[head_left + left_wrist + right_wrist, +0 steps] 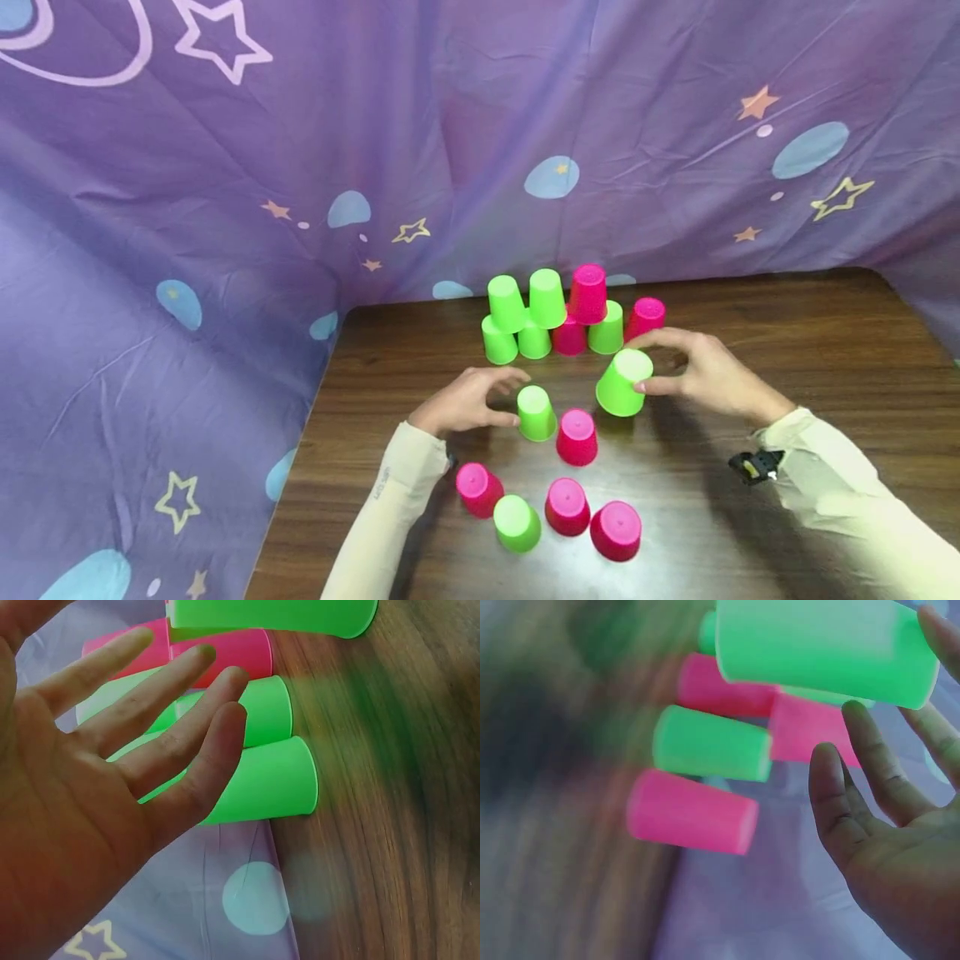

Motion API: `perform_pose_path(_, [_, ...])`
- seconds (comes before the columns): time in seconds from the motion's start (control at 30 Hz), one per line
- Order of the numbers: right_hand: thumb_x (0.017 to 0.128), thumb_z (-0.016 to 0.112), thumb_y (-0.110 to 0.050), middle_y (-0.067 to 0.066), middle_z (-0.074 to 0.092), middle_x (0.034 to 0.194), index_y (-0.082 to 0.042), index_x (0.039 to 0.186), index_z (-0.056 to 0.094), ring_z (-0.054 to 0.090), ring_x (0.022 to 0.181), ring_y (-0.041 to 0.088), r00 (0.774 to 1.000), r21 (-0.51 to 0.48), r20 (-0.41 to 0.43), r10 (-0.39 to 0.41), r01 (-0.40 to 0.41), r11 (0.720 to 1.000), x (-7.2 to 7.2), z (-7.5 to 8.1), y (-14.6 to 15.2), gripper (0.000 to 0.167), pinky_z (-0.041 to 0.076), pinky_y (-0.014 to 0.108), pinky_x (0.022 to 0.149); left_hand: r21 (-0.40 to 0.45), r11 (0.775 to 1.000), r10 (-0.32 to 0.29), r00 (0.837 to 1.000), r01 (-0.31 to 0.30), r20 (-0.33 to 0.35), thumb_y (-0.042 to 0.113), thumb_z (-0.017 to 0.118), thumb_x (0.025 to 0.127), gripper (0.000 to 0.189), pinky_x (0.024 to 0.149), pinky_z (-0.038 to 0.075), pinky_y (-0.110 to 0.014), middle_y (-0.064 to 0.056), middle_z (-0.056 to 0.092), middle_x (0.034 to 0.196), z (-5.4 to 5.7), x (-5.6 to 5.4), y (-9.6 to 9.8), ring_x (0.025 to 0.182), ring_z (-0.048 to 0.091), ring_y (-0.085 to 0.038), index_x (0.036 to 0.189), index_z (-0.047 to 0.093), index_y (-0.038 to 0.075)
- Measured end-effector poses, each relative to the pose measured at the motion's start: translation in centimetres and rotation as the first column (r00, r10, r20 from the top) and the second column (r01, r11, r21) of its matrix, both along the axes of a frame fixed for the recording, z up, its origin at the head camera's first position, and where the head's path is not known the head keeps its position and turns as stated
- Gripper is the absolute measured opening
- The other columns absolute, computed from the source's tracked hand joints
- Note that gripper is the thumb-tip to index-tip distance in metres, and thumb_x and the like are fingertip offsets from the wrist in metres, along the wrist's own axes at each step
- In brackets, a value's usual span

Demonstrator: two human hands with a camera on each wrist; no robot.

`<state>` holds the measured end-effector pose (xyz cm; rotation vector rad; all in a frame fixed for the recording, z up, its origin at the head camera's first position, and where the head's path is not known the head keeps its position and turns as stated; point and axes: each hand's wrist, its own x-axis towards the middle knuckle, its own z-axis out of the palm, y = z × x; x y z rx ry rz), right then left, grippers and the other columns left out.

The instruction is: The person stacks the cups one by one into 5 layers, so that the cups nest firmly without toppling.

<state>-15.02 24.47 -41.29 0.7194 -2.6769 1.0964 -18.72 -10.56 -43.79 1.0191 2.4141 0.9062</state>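
My right hand (712, 375) pinches an upside-down green cup (619, 390) between thumb and fingers; the same cup (817, 652) crosses the top of the right wrist view. My left hand (468, 400) is beside another upturned green cup (536, 417), its thumb near the cup's side. In the left wrist view the fingers of that hand (127, 757) are spread; whether the thumb touches the cup cannot be told. A pink cup (577, 439) stands between these two cups, slightly nearer. Behind them is a two-level row of cups, with two green cups (507, 305) and one pink cup (588, 295) on top.
The row's lower level ends at the right in a pink cup (647, 317). Nearer the front stand a green cup (517, 525) and three pink cups (567, 508), all upside down. A purple patterned cloth (450, 125) hangs behind the wooden table (840, 358).
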Motion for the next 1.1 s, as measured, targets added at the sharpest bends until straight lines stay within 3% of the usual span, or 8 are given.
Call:
perform_pose_path(0.1, [0.072, 0.09, -0.019, 0.004, 0.074, 0.111, -0.017, 0.114, 0.072, 0.055, 0.093, -0.014, 0.999, 0.003, -0.008, -0.036, 0.036, 0.999, -1.4, 1.8, 0.1, 0.045, 0.052, 0.016, 0.075, -0.037, 0.999, -0.025, 0.999, 0.024, -0.034, 0.016, 0.08, 0.083, 0.063, 0.102, 0.054, -0.049, -0.012, 0.063, 0.138, 0.1, -0.2, 0.3, 0.115, 0.067, -0.036, 0.139, 0.054, 0.005])
perform_pose_path(0.23, [0.073, 0.089, -0.021, 0.005, 0.072, 0.108, -0.017, 0.114, 0.073, 0.054, 0.083, -0.005, 0.993, 0.041, 0.002, -0.114, 0.114, 0.993, -3.4, 3.6, 0.4, 0.044, 0.048, 0.019, 0.072, -0.093, 0.995, -0.051, 0.996, 0.044, -0.074, 0.015, 0.08, 0.084, 0.062, 0.104, 0.053, -0.043, -0.008, 0.064, 0.137, 0.2, -0.2, 0.8, 0.118, 0.066, -0.027, 0.139, 0.055, 0.006])
perform_pose_path(0.37, [0.076, 0.087, -0.024, 0.005, 0.073, 0.107, -0.018, 0.114, 0.073, 0.057, 0.09, 0.007, 0.984, 0.059, 0.042, -0.174, 0.172, 0.983, -5.3, 4.4, 1.0, 0.041, 0.044, 0.025, 0.078, -0.172, 0.983, -0.071, 0.994, 0.056, -0.082, 0.016, 0.08, 0.085, 0.059, 0.105, 0.052, -0.035, -0.003, 0.066, 0.132, 0.3, -0.1, 1.3, 0.117, 0.063, -0.018, 0.138, 0.057, 0.01])
perform_pose_path(0.67, [0.082, 0.083, -0.03, 0.019, 0.071, 0.118, -0.011, 0.121, 0.068, 0.062, 0.118, 0.038, 0.967, 0.064, 0.124, -0.221, 0.214, 0.975, -8.6, 4.4, 1.7, 0.046, 0.043, 0.054, 0.1, -0.259, 0.963, -0.097, 0.991, 0.071, -0.09, 0.017, 0.079, 0.086, 0.05, 0.097, 0.053, -0.03, 0.0, 0.071, 0.12, 0.3, -0.1, 1.8, 0.107, 0.066, -0.02, 0.132, 0.062, 0.013])
perform_pose_path(0.97, [0.082, 0.081, -0.034, 0.021, 0.069, 0.124, -0.011, 0.122, 0.068, 0.061, 0.121, 0.042, 0.95, 0.093, 0.174, -0.259, 0.246, 0.965, -10.2, 3.5, 1.6, 0.048, 0.042, 0.057, 0.103, -0.248, 0.965, -0.109, 0.99, 0.084, -0.091, 0.017, 0.079, 0.086, 0.062, 0.108, 0.049, -0.034, -0.002, 0.066, 0.135, 0.4, 0.0, 1.9, 0.124, 0.063, -0.021, 0.142, 0.054, 0.014])
perform_pose_path(1.1, [0.083, 0.081, -0.035, 0.022, 0.068, 0.127, -0.01, 0.123, 0.067, 0.06, 0.123, 0.042, 0.941, 0.092, 0.198, -0.274, 0.26, 0.961, -10.4, 3.1, 1.8, 0.049, 0.041, 0.057, 0.103, -0.227, 0.968, -0.139, 0.982, 0.108, -0.127, 0.017, 0.079, 0.085, 0.053, 0.105, 0.05, -0.029, 0.002, 0.068, 0.13, 0.4, 0.0, 1.9, 0.117, 0.063, -0.013, 0.134, 0.06, 0.016])
